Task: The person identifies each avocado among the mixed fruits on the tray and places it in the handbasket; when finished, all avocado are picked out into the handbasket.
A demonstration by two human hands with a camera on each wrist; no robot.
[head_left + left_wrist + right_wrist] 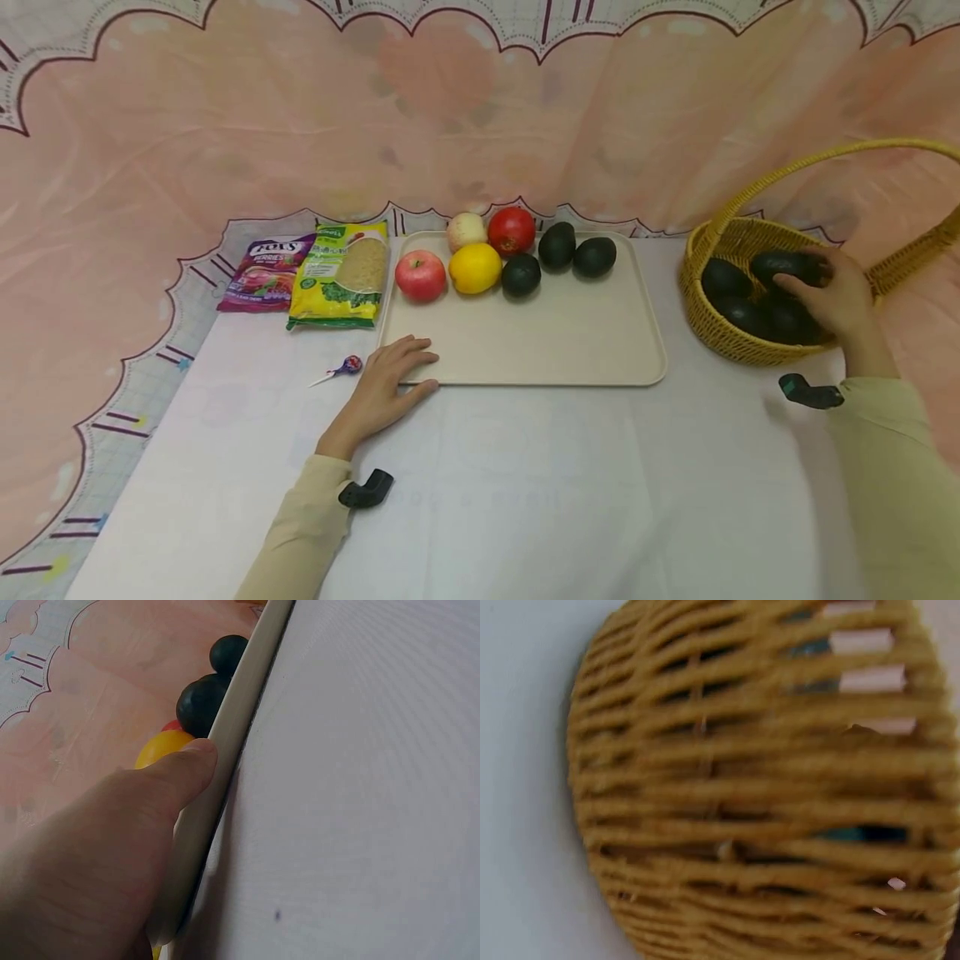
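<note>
At the right, my right hand (842, 293) reaches over the yellow woven basket (720, 333) and grips a dark avocado (787, 267) between thumb and fingers. Several more avocados (726, 279) lie beneath and beside it. The right wrist view shows only the basket's woven side (765, 787); the hand is hidden there. My left hand (392, 379) rests on the front left corner of a cream tray (555, 342), its fingers extended. In the left wrist view the thumb lies on the tray's rim (232, 727).
Along the tray's back half sit a pink apple (421, 277), a pale round fruit (467, 232), a yellow lemon (475, 268), a red pomegranate (512, 231) and three avocados (557, 247). Left of it lie a yellow bag (341, 275), a purple bag (262, 275) and a lollipop (350, 365). The basket handle (832, 154) arches high.
</note>
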